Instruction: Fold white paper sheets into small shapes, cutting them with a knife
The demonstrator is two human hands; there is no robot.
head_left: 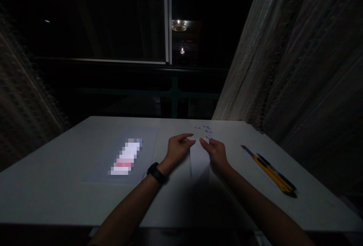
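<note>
A narrow white sheet of paper [200,162] lies on the table between my hands. My left hand [180,147], with a black band [156,173] on its wrist, hovers at the sheet's left edge; its index finger and thumb are apart with nothing visible between them. At the right edge is my right hand [217,151], its fingers curled and its thumb pointing inward. Whatever those fingers pinch is too small and dark to make out. Just beyond my hands lie several small paper pieces [208,131] with dark marks.
On the left of the white table [56,174], a bright blurred-out phone-like rectangle [126,157] rests on a larger white sheet [96,174]. A yellow utility knife [269,170] and a black pen [279,174] lie at right. Curtains [241,68] and a dark window stand behind.
</note>
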